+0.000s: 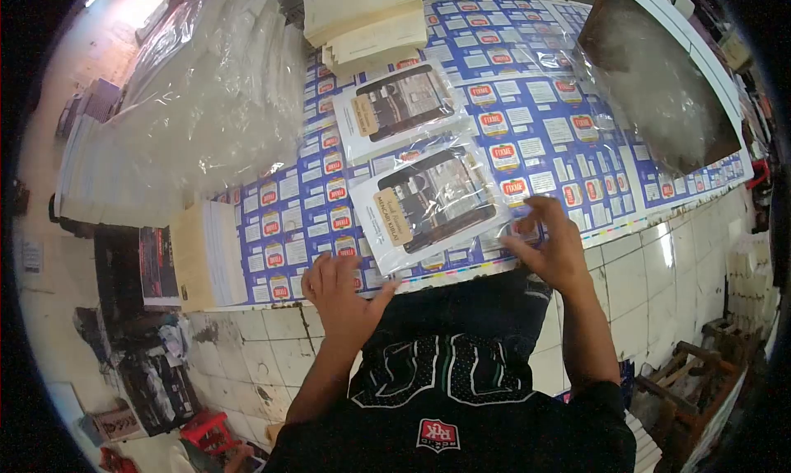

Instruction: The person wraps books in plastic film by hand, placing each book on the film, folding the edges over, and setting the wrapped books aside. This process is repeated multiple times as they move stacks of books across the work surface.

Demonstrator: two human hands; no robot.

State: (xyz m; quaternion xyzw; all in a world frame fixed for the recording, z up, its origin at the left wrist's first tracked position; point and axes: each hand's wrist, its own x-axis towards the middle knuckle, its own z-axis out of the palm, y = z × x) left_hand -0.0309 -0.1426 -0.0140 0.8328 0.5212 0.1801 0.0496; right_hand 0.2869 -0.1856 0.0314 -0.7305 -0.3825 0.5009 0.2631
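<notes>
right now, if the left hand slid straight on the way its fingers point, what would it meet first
The left hand points up the table toward the nearer plastic-sleeved card packet. That packet's near edge would likely come first, as the thumb is about at its corner; depth is hard to judge.

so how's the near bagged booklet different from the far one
The near bagged booklet lies at the table's front edge, under both hands: left hand at its near corner, right hand at its side. The far bagged booklet lies untouched, nearer the cream stack. Both show dark covers in clear bags.
</notes>
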